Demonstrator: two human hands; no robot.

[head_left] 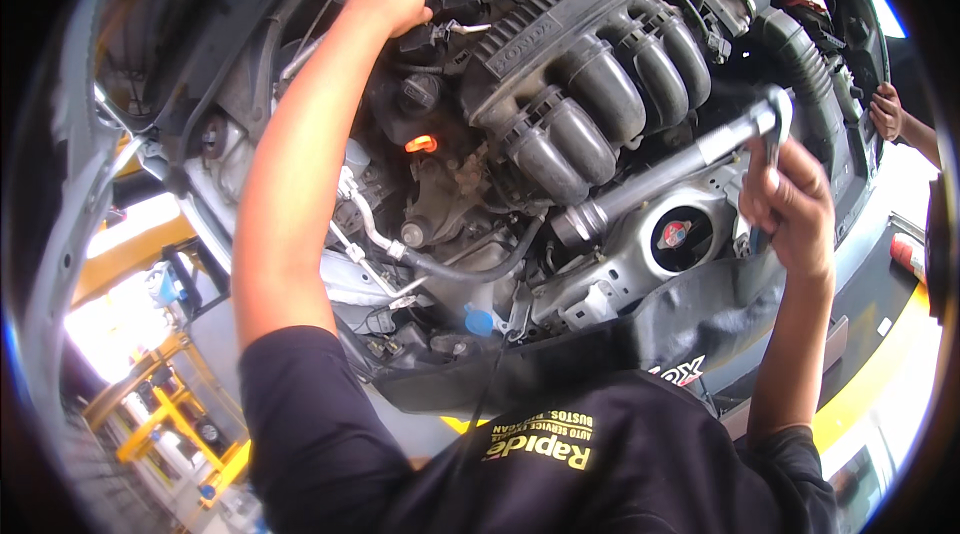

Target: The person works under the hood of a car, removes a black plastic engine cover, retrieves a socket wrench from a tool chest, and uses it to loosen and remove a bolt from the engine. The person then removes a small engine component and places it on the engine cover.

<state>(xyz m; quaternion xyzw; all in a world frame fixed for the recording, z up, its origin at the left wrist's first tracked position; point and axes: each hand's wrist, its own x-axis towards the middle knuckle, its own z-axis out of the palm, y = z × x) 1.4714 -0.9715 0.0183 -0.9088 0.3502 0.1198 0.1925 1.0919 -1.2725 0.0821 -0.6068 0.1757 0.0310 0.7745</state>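
Observation:
My left hand point(393, 2) is closed at the top of the engine bay, among hoses and connectors behind the black engine cover point(560, 19); what its fingers hold is hidden. My right hand point(785, 194) grips a ratchet point(773, 124) fitted with a long silver extension point(700, 154) and a socket point(575, 224), held over the front of the bay beside the black intake runners point(610, 94). An orange dipstick handle point(420, 143) shows left of the runners. A red-centred radiator cap point(674, 234) lies below the extension.
A fender cover point(700, 324) drapes the car's front edge before me. Another person's hand point(885, 112) rests at the right edge of the bay. Yellow equipment point(160, 424) stands at lower left, and a red cylindrical object point(906, 256) is at right.

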